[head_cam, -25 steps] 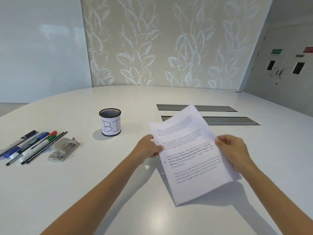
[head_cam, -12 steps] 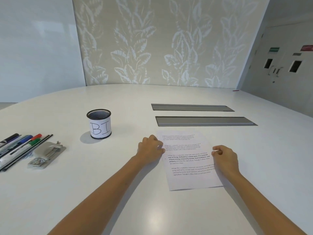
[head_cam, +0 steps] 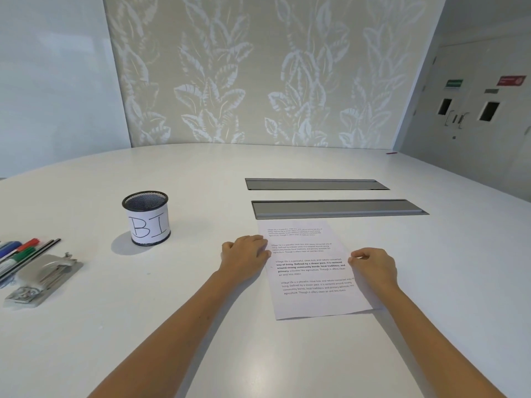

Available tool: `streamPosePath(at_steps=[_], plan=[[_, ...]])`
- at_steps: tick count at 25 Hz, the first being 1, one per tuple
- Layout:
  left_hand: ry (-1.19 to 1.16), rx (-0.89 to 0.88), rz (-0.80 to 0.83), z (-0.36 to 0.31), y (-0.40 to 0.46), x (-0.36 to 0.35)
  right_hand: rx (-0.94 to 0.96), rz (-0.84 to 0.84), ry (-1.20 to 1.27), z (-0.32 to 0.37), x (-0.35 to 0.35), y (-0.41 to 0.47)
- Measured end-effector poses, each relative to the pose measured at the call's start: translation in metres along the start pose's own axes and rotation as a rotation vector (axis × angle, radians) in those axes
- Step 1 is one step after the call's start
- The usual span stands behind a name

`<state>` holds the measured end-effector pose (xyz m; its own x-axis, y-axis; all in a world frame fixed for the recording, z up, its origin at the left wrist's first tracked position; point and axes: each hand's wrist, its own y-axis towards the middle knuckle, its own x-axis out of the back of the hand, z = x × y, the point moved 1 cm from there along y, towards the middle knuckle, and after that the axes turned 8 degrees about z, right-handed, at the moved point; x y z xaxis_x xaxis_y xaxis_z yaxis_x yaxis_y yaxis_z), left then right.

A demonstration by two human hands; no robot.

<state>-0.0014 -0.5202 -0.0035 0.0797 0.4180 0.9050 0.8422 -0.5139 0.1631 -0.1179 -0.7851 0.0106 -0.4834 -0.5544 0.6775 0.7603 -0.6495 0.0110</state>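
A printed sheet of paper [head_cam: 311, 271] lies flat on the white table [head_cam: 201, 326], just in front of the nearer grey slot. My left hand [head_cam: 245, 254] is at the sheet's left edge, with its fingertips resting on the paper. At the right edge, my right hand [head_cam: 373, 264] has curled fingers, and its thumb and forefinger pinch the paper's border. The sheet's lower right edge is hidden under my right wrist.
A black mesh pen cup [head_cam: 146, 221] labelled "BI" stands to the left. Several markers [head_cam: 20, 254] and a grey stapler [head_cam: 43, 278] lie at the far left edge. Two grey recessed slots [head_cam: 336, 208] run across the table behind the sheet.
A second ago both hands held the sheet tilted up in the air. It has come down flat on the table, and the hands stay at its edges.
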Motion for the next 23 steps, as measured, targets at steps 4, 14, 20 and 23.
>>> streamPosePath(at_steps=[4, 14, 20, 23], plan=[[-0.013, -0.005, -0.019, 0.0017, -0.0002, -0.003, -0.009, 0.017, 0.0, -0.0009, 0.0024, 0.0016], [-0.032, 0.013, -0.013, 0.0051, 0.0008, -0.0071, 0.006, 0.021, -0.059, 0.0018, 0.0004, 0.0004], [-0.047, 0.016, -0.029, 0.0035, -0.0022, -0.0054, 0.015, -0.004, -0.086, 0.0046, -0.0005, -0.0015], [-0.038, 0.016, -0.012, 0.0025, -0.0044, -0.0035, -0.005, -0.003, -0.087, 0.0056, -0.0004, -0.0028]])
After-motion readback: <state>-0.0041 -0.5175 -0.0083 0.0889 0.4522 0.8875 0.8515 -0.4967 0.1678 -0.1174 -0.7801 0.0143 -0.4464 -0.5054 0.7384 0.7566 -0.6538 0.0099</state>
